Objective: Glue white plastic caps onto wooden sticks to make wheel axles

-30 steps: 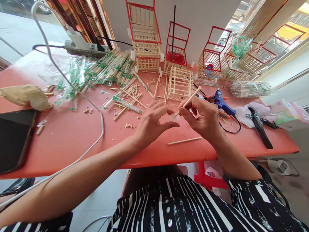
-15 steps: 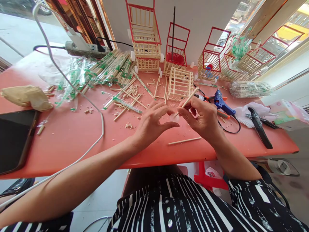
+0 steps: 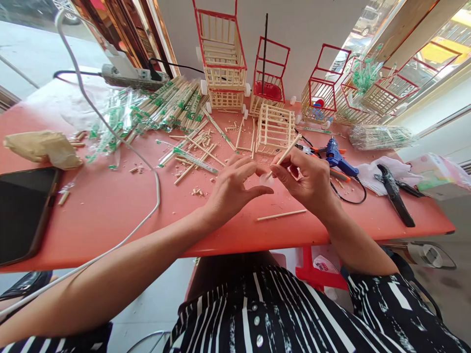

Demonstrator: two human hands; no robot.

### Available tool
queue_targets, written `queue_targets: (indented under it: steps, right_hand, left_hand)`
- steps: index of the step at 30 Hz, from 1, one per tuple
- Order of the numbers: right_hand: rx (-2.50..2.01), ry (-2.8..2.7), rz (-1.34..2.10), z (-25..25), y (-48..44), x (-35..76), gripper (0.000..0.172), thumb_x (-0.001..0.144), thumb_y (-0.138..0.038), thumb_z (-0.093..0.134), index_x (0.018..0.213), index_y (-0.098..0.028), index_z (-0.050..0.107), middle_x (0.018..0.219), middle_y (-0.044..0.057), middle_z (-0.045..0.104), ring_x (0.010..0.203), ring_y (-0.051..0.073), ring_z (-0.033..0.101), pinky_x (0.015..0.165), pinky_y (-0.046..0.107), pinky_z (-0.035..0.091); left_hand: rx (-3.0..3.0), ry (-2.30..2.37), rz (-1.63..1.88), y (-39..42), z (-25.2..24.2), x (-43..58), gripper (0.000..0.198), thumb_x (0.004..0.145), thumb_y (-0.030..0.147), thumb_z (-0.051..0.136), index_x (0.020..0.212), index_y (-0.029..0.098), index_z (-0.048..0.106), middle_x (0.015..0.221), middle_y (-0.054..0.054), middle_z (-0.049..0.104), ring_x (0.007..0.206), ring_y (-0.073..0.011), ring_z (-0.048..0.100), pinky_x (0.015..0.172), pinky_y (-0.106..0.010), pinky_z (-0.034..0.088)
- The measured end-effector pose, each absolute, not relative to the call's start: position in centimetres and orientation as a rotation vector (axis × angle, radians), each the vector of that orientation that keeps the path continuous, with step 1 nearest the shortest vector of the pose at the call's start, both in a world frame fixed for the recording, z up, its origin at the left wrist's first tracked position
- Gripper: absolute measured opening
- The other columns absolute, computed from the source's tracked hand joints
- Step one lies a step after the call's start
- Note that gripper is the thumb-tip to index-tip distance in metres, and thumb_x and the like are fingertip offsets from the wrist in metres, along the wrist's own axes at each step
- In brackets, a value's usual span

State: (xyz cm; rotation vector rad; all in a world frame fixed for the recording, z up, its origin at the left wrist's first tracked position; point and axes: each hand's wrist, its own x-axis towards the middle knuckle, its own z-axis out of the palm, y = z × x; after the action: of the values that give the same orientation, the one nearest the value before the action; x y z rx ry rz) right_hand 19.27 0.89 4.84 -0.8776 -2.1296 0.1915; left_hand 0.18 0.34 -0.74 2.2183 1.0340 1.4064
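My left hand [image 3: 232, 187] pinches a small, translucent white wheel [image 3: 266, 180] between thumb and forefinger. In my right hand [image 3: 309, 177] is a wooden chopstick [image 3: 290, 148], held on a slant with its lower end at the wheel. Whether the end sits inside the wheel or only touches its face, I cannot tell. Below both hands, another chopstick [image 3: 281, 215] lies on the red table [image 3: 228, 240]. Just behind them stands a small unpainted stick frame [image 3: 275, 128].
Red-edged model carts [image 3: 225, 63] line the wall. Wrapped chopsticks [image 3: 176, 105] and loose sticks lie at the back left. A blue glue gun [image 3: 336, 156] and black pliers-like tool [image 3: 395, 196] are at right. A grey cable [image 3: 157, 189] and a phone [image 3: 25, 213] lie at left.
Almost nothing differs. Both hands keep the wheel and chopstick in nearly the same place; the view has shifted very slightly.
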Motion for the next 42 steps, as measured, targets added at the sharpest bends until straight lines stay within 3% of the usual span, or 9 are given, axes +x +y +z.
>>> queue_targets:
  steps: [42]
  right_hand:
    - [-0.881,-2.114,0.195,4.97,0.82,19.2,0.033,0.1,-0.049,0.063,0.083,-0.02,0.063,0.072,-0.002,0.067,0.058,0.009,0.053,0.059,0.023,0.042]
  left_hand:
    - [2.194,1.064,1.391,0.28,-0.69,0.11,0.024,0.081,0.034,0.086,0.094,0.021,0.071,0.099,-0.003,0.077,0.097,-0.0235,0.067,0.091,-0.038,0.049]
